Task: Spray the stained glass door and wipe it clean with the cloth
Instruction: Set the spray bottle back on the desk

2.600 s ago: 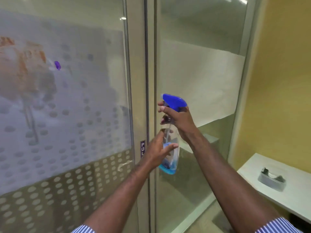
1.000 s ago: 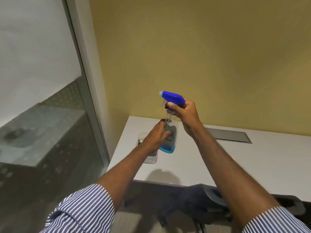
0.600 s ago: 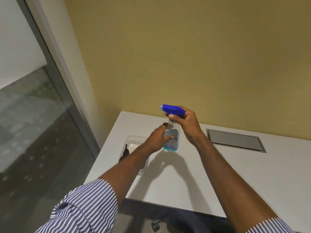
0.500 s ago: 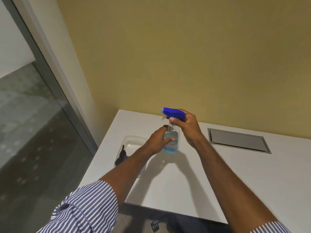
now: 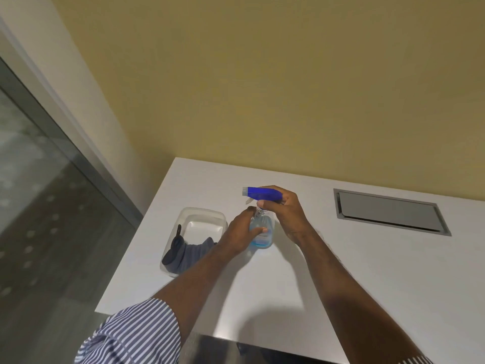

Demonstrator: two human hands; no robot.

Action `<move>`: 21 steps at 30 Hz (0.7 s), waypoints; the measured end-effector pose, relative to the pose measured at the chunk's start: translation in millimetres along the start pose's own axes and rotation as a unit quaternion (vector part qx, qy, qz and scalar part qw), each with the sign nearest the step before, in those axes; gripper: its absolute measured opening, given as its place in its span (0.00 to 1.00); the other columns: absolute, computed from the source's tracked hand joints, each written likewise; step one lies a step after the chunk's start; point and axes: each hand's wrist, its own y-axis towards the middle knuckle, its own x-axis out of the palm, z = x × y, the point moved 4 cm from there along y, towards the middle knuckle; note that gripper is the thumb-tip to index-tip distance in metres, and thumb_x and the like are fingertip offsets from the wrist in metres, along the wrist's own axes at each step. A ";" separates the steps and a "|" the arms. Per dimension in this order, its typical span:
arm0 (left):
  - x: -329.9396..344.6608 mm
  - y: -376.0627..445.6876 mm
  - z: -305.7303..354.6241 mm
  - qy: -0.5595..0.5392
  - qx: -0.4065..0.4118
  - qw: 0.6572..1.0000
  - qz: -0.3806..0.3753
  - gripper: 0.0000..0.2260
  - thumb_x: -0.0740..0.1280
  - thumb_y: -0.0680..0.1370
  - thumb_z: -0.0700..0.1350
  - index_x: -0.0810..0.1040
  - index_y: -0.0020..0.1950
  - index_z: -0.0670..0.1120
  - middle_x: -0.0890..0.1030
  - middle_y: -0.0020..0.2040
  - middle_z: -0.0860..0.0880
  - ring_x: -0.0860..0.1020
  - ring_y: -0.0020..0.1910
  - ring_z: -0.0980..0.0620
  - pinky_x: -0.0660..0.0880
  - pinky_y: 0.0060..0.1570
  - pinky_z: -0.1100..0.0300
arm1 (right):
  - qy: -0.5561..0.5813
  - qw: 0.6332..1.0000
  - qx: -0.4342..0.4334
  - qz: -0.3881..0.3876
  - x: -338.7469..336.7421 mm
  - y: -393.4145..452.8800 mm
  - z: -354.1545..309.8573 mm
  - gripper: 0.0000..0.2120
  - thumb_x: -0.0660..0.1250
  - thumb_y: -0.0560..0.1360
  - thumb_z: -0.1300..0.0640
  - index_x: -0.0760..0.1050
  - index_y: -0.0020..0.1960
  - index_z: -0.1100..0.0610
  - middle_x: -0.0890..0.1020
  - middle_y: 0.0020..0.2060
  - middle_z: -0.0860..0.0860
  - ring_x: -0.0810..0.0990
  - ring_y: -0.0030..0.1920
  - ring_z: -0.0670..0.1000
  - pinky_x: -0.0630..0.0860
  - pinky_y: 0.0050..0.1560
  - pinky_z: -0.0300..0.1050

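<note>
A clear spray bottle (image 5: pixel 263 233) with blue liquid and a blue trigger head stands upright on the white table (image 5: pixel 367 271), its base at the tabletop. My right hand (image 5: pixel 286 214) grips its neck just under the trigger head. My left hand (image 5: pixel 242 231) is wrapped around the bottle's body. Left of the bottle, a clear plastic tub (image 5: pixel 204 216) holds a grey-blue cloth (image 5: pixel 190 254) with a dark part along its left side. A strip of the glass wall (image 5: pixel 39 206) shows at far left; the stained door is out of view.
A grey metal hatch (image 5: pixel 388 211) is set flush into the table at the right. A yellow wall (image 5: pixel 262 74) rises behind the table. A pale frame post (image 5: pixel 65 82) separates the glass from the wall. Something dark sits below the table's front edge.
The view has swung from the glass door to the table. Both hands have carried the spray bottle down until it stands on the tabletop beside the tub.
</note>
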 end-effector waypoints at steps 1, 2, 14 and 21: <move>1.9 1.4 -3.7 -0.001 0.000 1.000 0.001 0.19 0.73 0.77 0.50 0.73 0.64 0.47 0.82 0.59 0.49 0.80 0.58 0.47 0.77 0.61 0.46 | 0.000 1.000 0.002 -0.004 -0.2 0.0 2.8 0.14 0.73 0.72 0.66 0.84 0.55 0.56 0.87 0.48 0.51 0.84 0.49 0.50 0.79 0.50 0.42; 3.7 2.6 -6.9 -0.003 -0.002 1.000 0.002 0.19 0.73 0.77 0.50 0.74 0.64 0.47 0.82 0.59 0.49 0.80 0.58 0.48 0.77 0.61 0.46 | -0.001 1.000 0.003 -0.006 -0.2 0.5 5.2 0.15 0.73 0.73 0.67 0.84 0.57 0.56 0.87 0.50 0.51 0.84 0.50 0.50 0.79 0.50 0.41; 16.9 7.9 -33.1 -0.007 -0.010 1.000 -0.013 0.19 0.74 0.77 0.47 0.73 0.65 0.45 0.81 0.61 0.48 0.77 0.54 0.54 0.73 0.58 0.57 | -0.032 0.999 0.014 0.004 -1.0 3.3 21.9 0.29 0.75 0.67 0.61 0.78 0.68 0.60 0.82 0.63 0.58 0.82 0.58 0.53 0.80 0.51 0.38; 21.4 5.4 -36.8 -0.018 -0.024 0.999 -0.027 0.23 0.74 0.77 0.50 0.71 0.69 0.49 0.78 0.61 0.55 0.76 0.57 0.55 0.74 0.61 0.57 | -0.029 0.999 0.023 -0.003 -5.8 -1.8 21.3 0.28 0.75 0.68 0.62 0.78 0.67 0.58 0.83 0.60 0.55 0.83 0.57 0.51 0.80 0.52 0.39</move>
